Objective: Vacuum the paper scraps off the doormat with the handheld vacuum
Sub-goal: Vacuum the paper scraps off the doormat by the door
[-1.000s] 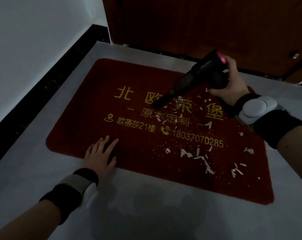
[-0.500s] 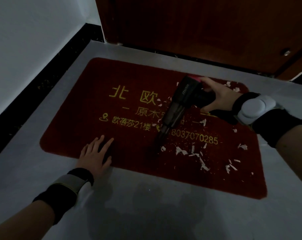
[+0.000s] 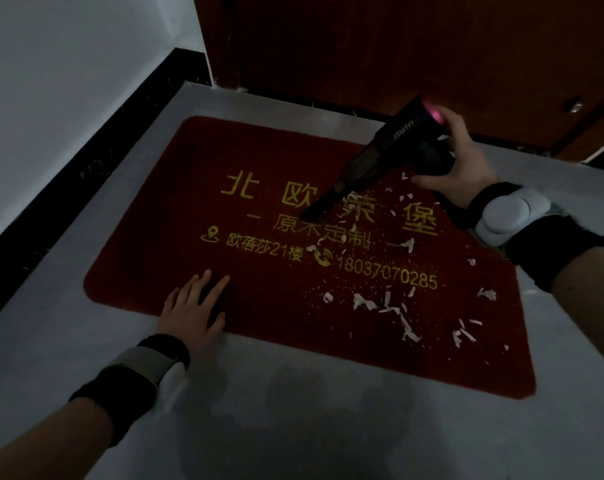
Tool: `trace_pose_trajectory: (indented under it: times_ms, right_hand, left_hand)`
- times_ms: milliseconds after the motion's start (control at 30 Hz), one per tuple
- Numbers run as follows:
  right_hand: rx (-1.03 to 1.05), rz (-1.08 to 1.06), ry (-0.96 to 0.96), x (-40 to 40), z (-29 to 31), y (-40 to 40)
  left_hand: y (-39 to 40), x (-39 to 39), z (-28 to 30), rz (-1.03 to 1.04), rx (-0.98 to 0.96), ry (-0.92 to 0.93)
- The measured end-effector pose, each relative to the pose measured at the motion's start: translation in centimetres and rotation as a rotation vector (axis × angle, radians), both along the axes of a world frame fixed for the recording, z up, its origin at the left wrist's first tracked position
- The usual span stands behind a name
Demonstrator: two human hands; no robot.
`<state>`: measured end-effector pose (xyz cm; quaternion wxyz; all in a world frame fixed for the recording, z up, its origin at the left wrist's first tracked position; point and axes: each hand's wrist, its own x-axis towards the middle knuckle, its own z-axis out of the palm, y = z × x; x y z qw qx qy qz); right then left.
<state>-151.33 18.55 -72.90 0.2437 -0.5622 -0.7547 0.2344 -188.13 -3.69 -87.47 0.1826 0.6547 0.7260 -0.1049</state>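
Red doormat (image 3: pixel 176 216), one handheld vacuum (image 3: pixel 394 147), two hands, paper scraps (image 3: pixel 394 306) too many to count.

Right hand (image 3: pixel 463 164) grips the vacuum above the mat's far edge, nozzle slanting down to the mat's middle; left hand (image 3: pixel 193 310) lies spread flat on its near edge; scraps litter its right half.

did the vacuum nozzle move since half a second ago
Yes. The vacuum nozzle has swung up the doormat toward the door: its tip was by the phone number, and now sits up at the large characters. The right hand grips it.
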Motion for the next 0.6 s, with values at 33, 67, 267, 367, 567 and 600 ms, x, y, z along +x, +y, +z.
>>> trace_pose_trajectory:
  times_ms: [33,67,267,367,567,600]
  right_hand:
    - [-0.010,0.020,-0.001,0.1,0.1,0.0]
    - [-0.022,0.037,-0.003,0.2,0.2,0.0]
    - [-0.162,0.163,-0.055,0.8,0.9,0.0]
    - [-0.268,0.203,-0.121,0.3,0.8,-0.5]
    - [-0.340,0.271,-0.077,-0.6,-0.3,-1.4]
    - [-0.320,0.260,-0.070,-0.6,-0.4,-1.3]
  left_hand:
    - [0.0,0.0,0.0,0.002,-0.002,-0.002]
    - [0.0,0.0,0.0,0.004,-0.003,-0.002]
    - [0.1,0.0,0.0,0.006,0.001,0.002]
    - [0.0,0.0,-0.1,0.005,-0.003,0.007]
    - [0.1,-0.1,-0.1,-0.004,-0.017,0.011]
    - [0.1,0.0,-0.1,-0.005,-0.018,0.006]
